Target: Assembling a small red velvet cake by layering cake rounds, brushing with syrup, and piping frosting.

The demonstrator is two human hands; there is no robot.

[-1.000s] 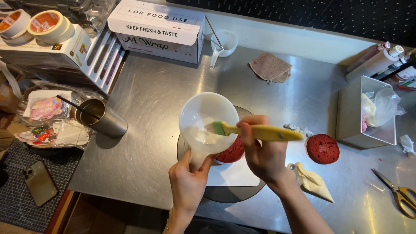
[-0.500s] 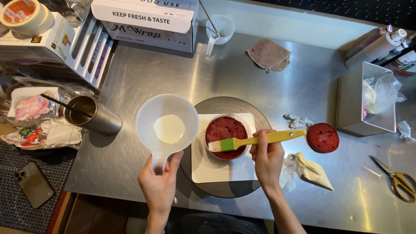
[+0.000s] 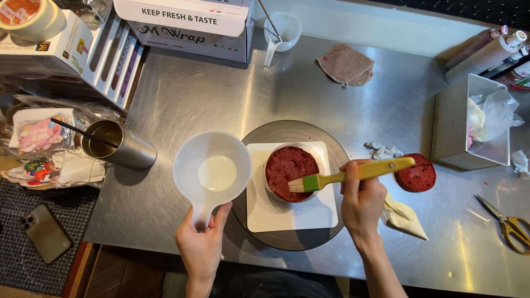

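My left hand is wrapped around the handle of the white measuring cup, fingers closed on it, holding it level just beside the turntable so the shallow pool of pale liquid inside sits flat and within easy reach. My right hand grips the yellow handle of the pastry brush with fingers curled tight, angled down so the bristles touch the right edge of the red cake layer. That layer sits in a ring on a white square board, centred on the turntable. A second red cake layer lies apart on the steel table, near a folded piping bag.
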